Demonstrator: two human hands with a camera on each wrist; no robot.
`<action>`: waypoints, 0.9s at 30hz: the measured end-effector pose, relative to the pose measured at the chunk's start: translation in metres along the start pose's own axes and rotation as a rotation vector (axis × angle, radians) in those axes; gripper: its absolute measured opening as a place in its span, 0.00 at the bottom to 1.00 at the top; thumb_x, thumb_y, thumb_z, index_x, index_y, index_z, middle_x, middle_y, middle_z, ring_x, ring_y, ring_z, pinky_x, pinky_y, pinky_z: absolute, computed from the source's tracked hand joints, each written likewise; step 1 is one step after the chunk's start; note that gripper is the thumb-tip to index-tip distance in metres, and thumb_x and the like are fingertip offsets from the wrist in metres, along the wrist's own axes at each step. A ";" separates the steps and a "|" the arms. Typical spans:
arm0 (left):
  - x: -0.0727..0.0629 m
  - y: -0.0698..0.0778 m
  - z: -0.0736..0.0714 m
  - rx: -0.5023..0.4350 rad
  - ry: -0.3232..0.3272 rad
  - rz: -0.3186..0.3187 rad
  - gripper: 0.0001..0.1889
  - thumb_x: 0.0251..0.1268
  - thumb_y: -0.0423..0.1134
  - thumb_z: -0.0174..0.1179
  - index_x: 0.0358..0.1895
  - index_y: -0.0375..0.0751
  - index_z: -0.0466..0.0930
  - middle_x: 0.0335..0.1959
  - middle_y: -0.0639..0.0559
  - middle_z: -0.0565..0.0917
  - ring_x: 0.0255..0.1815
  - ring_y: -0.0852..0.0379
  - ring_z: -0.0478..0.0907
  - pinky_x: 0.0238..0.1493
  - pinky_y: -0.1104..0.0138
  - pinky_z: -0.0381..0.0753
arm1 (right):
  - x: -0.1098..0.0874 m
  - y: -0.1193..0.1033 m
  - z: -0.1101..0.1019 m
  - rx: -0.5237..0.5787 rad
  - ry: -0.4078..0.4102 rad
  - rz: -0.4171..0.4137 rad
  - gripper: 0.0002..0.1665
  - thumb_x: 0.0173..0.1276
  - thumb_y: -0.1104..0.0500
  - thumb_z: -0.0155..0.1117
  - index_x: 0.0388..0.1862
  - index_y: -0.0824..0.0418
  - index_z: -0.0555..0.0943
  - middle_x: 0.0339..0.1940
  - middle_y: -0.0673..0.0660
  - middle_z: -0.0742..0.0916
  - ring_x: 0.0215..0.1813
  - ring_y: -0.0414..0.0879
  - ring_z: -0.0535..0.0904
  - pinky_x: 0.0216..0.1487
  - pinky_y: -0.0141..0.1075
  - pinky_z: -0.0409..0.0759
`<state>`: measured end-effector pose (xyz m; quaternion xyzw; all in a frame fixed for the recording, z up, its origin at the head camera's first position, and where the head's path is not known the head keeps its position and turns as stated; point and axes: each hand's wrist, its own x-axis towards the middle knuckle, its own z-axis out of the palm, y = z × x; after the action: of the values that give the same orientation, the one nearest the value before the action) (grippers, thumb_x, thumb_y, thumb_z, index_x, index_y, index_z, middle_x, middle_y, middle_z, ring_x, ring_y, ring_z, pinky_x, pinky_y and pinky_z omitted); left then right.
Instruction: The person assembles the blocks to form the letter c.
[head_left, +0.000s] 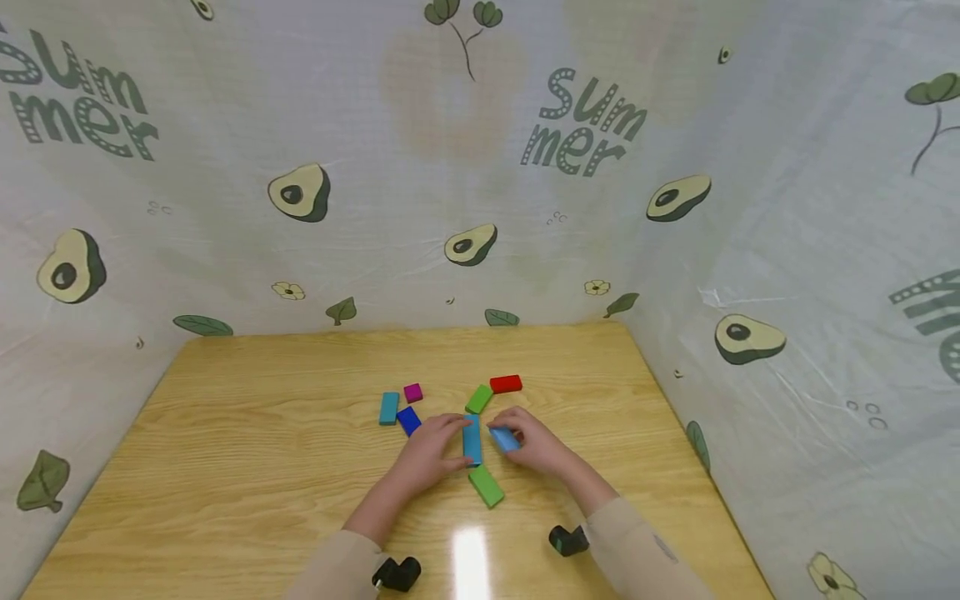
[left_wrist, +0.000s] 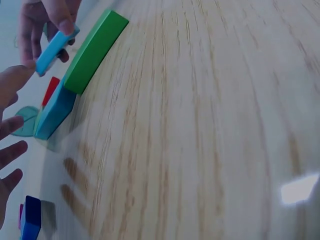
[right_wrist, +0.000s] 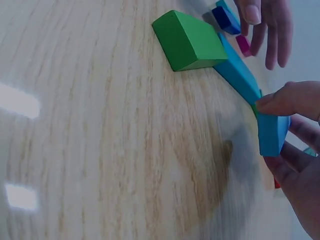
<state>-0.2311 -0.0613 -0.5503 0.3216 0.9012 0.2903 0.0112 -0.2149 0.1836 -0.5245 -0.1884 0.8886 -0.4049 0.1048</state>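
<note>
My right hand [head_left: 538, 443] pinches a light-blue block [right_wrist: 270, 134] between thumb and fingers, holding it above the wooden table. To its left, another light-blue block [head_left: 472, 442] lies lengthwise on the table. Around that lying block my left hand [head_left: 429, 452] hovers with fingers spread; the left wrist view shows its fingers [left_wrist: 12, 152] holding nothing. One green block [head_left: 487, 486] meets the near end of the lying block at an angle. At the far end sits a second green block [head_left: 479, 399], with a red block [head_left: 506, 384] beyond it, to the right.
Left of the hands lie a dark-blue block [head_left: 408, 419], a small magenta block [head_left: 413, 392] and a third light-blue block [head_left: 388, 408]. A printed sheet [head_left: 375, 250] with avocados and lettering hangs behind the table [head_left: 262, 467] and along its sides.
</note>
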 end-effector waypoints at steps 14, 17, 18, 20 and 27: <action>0.007 0.009 0.010 0.091 -0.074 -0.011 0.37 0.60 0.59 0.65 0.69 0.45 0.70 0.70 0.48 0.67 0.70 0.43 0.62 0.67 0.46 0.63 | -0.025 0.010 0.000 0.025 0.032 -0.004 0.23 0.62 0.72 0.66 0.57 0.61 0.81 0.60 0.55 0.78 0.61 0.53 0.73 0.56 0.49 0.75; 0.008 0.008 0.012 0.116 -0.077 -0.011 0.38 0.59 0.60 0.65 0.70 0.45 0.70 0.71 0.48 0.67 0.70 0.43 0.62 0.67 0.47 0.63 | -0.031 0.013 0.001 0.040 0.038 0.001 0.21 0.62 0.71 0.67 0.54 0.59 0.83 0.57 0.53 0.78 0.60 0.53 0.73 0.57 0.50 0.74; 0.008 0.008 0.013 0.124 -0.078 -0.009 0.39 0.59 0.60 0.65 0.70 0.45 0.70 0.71 0.48 0.66 0.70 0.43 0.62 0.67 0.47 0.63 | -0.032 0.014 0.002 0.043 0.041 0.002 0.20 0.63 0.71 0.67 0.54 0.58 0.83 0.56 0.53 0.78 0.59 0.53 0.73 0.57 0.50 0.74; 0.008 0.008 0.013 0.135 -0.076 -0.002 0.39 0.59 0.61 0.65 0.70 0.44 0.69 0.71 0.48 0.66 0.70 0.44 0.62 0.68 0.48 0.63 | -0.037 0.016 0.003 0.041 0.052 0.000 0.19 0.63 0.70 0.67 0.53 0.57 0.84 0.54 0.52 0.78 0.58 0.53 0.74 0.57 0.49 0.74; 0.006 0.006 0.019 0.140 -0.073 0.025 0.40 0.59 0.61 0.64 0.71 0.43 0.68 0.73 0.47 0.64 0.71 0.43 0.62 0.68 0.49 0.63 | -0.050 0.022 0.008 0.040 0.079 -0.011 0.21 0.61 0.71 0.68 0.52 0.56 0.84 0.53 0.49 0.81 0.57 0.51 0.75 0.57 0.44 0.74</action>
<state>-0.2285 -0.0444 -0.5617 0.3433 0.9142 0.2146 0.0180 -0.1719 0.2124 -0.5451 -0.1752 0.8828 -0.4301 0.0710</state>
